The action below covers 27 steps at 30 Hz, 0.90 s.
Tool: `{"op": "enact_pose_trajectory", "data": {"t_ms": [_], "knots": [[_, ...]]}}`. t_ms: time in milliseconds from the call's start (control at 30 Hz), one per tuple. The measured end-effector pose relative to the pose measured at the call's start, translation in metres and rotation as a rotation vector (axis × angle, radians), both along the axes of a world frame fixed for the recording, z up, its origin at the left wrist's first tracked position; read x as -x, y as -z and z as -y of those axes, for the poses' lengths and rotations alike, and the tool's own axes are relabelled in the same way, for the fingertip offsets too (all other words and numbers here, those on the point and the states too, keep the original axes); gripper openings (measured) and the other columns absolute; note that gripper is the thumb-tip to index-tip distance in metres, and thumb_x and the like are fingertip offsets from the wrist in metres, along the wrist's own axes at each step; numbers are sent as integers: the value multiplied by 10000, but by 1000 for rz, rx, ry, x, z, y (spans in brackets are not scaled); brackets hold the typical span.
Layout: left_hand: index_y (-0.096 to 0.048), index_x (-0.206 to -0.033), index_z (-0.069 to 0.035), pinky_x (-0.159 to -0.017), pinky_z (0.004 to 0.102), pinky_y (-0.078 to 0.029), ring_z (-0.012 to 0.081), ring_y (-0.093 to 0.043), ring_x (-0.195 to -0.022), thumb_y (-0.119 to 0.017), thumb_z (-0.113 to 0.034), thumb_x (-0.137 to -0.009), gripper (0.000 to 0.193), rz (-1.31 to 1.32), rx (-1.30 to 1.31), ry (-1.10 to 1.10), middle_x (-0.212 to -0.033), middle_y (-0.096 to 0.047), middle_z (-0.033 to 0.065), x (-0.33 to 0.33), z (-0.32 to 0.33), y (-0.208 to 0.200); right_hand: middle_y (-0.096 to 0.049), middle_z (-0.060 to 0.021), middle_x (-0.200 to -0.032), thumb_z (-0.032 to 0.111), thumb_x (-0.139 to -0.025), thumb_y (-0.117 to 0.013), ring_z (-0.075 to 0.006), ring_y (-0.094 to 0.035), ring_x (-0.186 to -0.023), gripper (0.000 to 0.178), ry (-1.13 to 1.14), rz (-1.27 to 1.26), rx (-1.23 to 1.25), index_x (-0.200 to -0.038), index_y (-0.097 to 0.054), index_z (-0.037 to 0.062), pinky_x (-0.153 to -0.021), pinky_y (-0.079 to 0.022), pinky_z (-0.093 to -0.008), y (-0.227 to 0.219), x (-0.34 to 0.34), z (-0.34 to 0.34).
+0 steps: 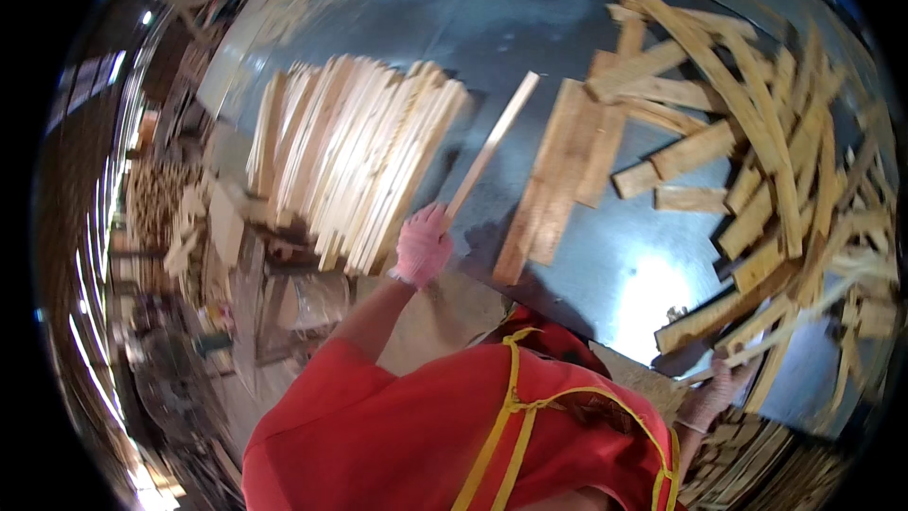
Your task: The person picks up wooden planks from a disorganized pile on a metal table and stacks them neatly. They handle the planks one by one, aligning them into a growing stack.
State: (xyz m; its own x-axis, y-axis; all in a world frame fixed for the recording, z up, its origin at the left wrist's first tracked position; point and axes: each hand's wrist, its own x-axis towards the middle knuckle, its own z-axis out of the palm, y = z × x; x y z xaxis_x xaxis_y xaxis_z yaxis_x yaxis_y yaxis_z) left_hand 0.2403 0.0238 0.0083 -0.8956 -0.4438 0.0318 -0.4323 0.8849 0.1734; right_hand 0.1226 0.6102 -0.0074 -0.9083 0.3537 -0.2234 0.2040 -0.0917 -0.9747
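Observation:
My left hand [423, 244], in a pale pink work glove, is closed round the lower end of a narrow wooden strip [494, 142]. The strip slants up and away over the blue-grey tabletop [511, 19]. Just left of it lies a row of pale wooden strips [355, 156], packed side by side. At the lower right, my right hand [714, 396], also gloved, grips a long thin pale slat [785, 329] beside the table's near edge. Its fingers are partly hidden and small in the picture.
Several brown boards [558, 175] lie side by side mid-table. A loose heap of crossed wooden pieces [776, 151] covers the right side. More wood is stacked below the table at lower right [757, 464]. A fan [170, 383] and wood piles [161, 203] stand at left.

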Motion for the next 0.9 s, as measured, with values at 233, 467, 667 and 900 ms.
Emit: {"op": "enact_pose_trajectory", "data": {"t_ms": [233,467,667,900], "knots": [[-504,-1504,-118,-1186,521,-376,346,-476,-1430,-763,-269,-852,718,55,259,-212,-1519,-517,112,-78,95,39,-531,-142,-1348,79,-809,-657,-244,-624,-1099,943,-561,156,245,-1673,-280,43,-1022,-547,-385,-17,-12,232],[-574,-1453,-102,-1164,511,-423,381,-540,-1362,-830,-344,-808,736,-221,-101,-601,-1441,-591,162,-211,117,21,-578,-109,-1185,113,-911,-717,-209,-641,-1013,858,-985,417,373,-1635,-260,65,-864,-566,-340,18,-45,435],[-579,-1498,-64,-1178,446,-437,369,-530,-1419,-734,-390,-951,656,-355,-392,-1170,-1535,-557,194,-275,156,36,-731,-231,-1241,373,-915,-737,-344,-695,-1169,711,-1737,-32,-433,-1490,-508,23,-1033,-519,-397,35,-23,583],[-631,-1452,-19,-1156,389,-457,332,-599,-1372,-705,-423,-915,675,-581,-521,-1332,-1510,-603,187,-290,239,55,-498,-196,-1577,322,-839,-808,-393,-418,-1495,793,-1126,-344,-1449,-1516,-513,33,-1215,-368,-479,-9,21,493]]}}
